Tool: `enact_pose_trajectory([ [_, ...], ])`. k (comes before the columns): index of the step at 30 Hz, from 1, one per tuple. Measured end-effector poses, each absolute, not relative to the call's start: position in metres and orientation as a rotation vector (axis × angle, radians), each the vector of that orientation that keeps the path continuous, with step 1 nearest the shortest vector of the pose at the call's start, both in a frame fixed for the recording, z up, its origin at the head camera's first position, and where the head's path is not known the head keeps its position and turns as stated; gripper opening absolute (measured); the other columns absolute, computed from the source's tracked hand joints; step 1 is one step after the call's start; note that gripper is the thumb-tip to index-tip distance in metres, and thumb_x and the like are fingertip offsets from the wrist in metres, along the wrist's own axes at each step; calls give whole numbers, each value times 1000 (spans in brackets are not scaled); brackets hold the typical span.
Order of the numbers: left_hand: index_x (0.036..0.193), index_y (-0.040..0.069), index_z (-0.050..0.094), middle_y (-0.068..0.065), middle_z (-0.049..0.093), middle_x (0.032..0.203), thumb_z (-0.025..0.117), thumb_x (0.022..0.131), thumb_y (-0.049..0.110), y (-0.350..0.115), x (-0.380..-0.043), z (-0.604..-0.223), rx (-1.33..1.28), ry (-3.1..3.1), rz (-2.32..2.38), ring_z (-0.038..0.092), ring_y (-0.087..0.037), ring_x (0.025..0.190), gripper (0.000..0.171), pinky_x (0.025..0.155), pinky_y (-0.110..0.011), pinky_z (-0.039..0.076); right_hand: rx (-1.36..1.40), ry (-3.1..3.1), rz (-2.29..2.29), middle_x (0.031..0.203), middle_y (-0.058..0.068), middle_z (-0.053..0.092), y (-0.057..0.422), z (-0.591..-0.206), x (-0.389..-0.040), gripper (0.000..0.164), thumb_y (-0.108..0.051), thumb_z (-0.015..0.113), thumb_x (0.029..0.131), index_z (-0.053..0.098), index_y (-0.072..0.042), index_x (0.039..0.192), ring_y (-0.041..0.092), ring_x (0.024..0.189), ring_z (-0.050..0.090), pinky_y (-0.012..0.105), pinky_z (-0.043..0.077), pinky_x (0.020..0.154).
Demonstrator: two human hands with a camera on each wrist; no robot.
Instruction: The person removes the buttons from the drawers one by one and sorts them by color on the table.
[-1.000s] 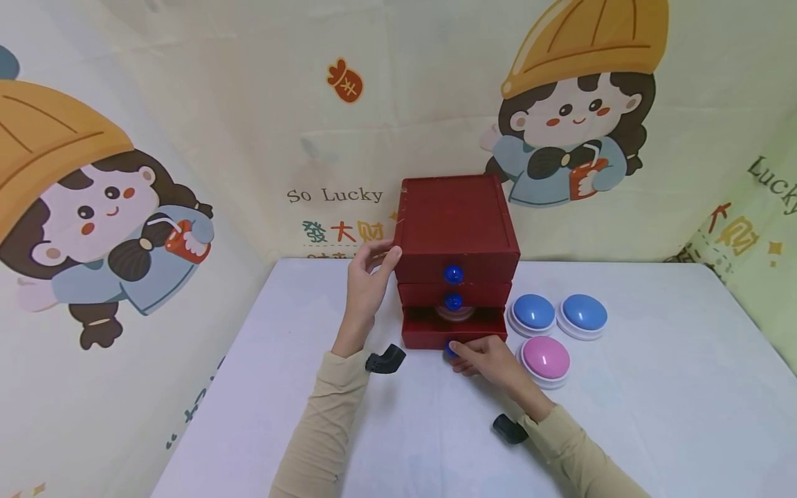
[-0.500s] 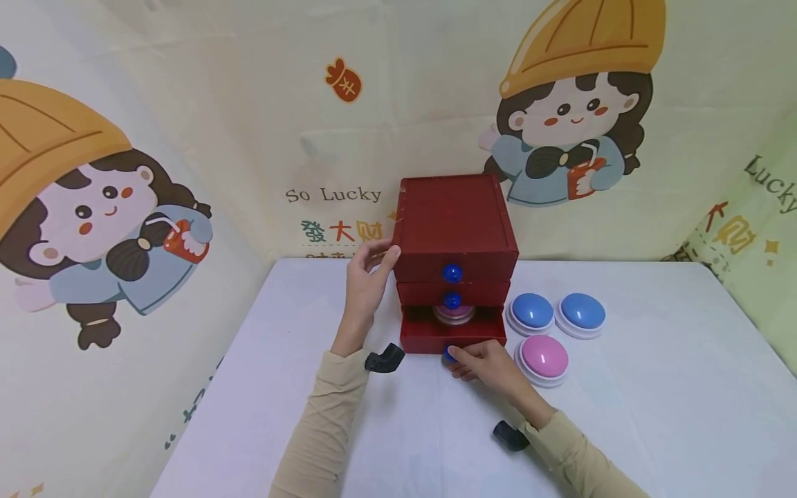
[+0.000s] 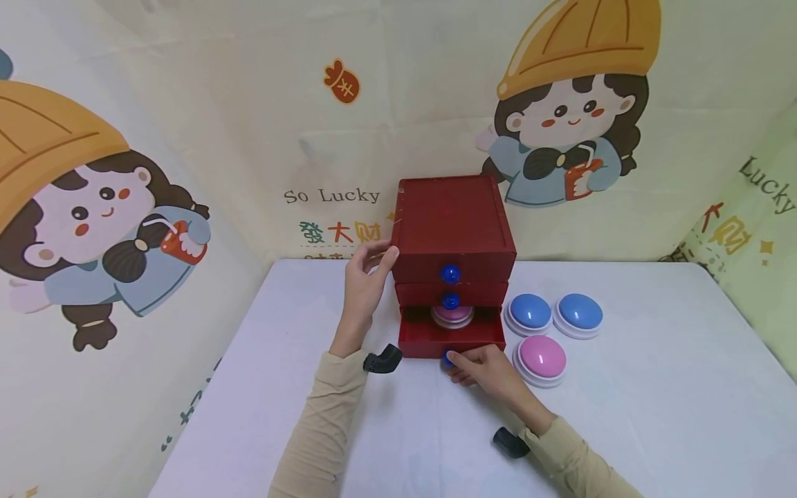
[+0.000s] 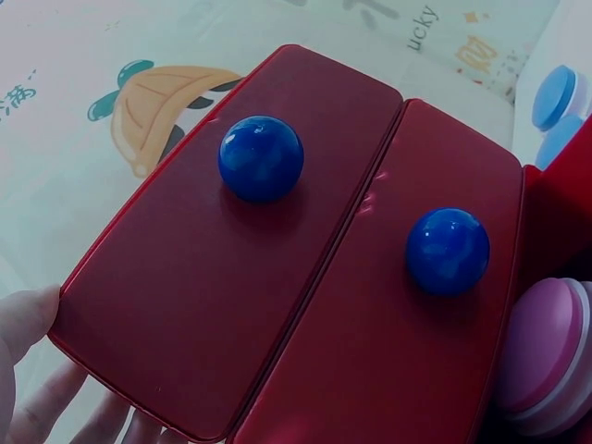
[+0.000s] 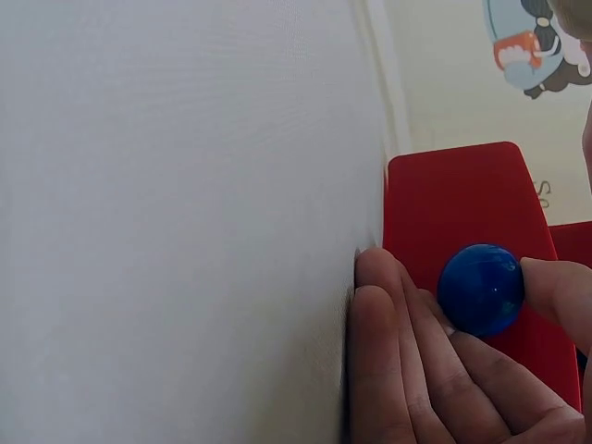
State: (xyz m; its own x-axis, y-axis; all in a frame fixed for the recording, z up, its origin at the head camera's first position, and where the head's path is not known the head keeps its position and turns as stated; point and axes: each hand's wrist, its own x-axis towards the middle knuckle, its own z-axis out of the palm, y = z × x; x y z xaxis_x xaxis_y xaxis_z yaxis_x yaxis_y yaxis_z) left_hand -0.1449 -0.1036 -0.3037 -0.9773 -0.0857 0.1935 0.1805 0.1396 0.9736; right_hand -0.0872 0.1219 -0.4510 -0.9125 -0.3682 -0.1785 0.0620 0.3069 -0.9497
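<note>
A dark red three-drawer cabinet (image 3: 454, 214) stands at the back of the table, each drawer front bearing a round blue knob. Its bottom drawer (image 3: 429, 346) is pulled partway out, and a pink dome button with a white base (image 3: 453, 316) sits inside, partly under the drawer above. My right hand (image 3: 488, 370) pinches the bottom drawer's blue knob (image 5: 481, 289) between thumb and fingers. My left hand (image 3: 364, 290) steadies the cabinet at its left front edge, thumb on the front corner and fingers along the side. The upper two drawers look closed.
Right of the cabinet stand two blue dome buttons (image 3: 530, 312) (image 3: 579, 312) on white bases, and a pink dome button (image 3: 542, 357) sits in front of them, close to my right hand. A printed cloth backdrop (image 3: 249, 138) rises behind the white table (image 3: 280, 415).
My right hand has drawn the bottom drawer further out toward me, and more of the pink button inside shows. The left hand stays on the cabinet's side.
</note>
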Motion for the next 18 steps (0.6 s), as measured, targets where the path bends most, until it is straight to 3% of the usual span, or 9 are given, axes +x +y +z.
enact_pose_trajectory([
  [18, 128, 3, 60, -13, 60, 129, 65, 97, 22, -104, -145, -305, -86, -2207, -1932, 57, -24, 115, 37, 98, -40, 49, -250, 2204, -1631, 86, 11, 76, 122, -449, -77, 41, -37, 62, 98, 75, 2, 104, 20, 76, 72, 29, 59, 70],
])
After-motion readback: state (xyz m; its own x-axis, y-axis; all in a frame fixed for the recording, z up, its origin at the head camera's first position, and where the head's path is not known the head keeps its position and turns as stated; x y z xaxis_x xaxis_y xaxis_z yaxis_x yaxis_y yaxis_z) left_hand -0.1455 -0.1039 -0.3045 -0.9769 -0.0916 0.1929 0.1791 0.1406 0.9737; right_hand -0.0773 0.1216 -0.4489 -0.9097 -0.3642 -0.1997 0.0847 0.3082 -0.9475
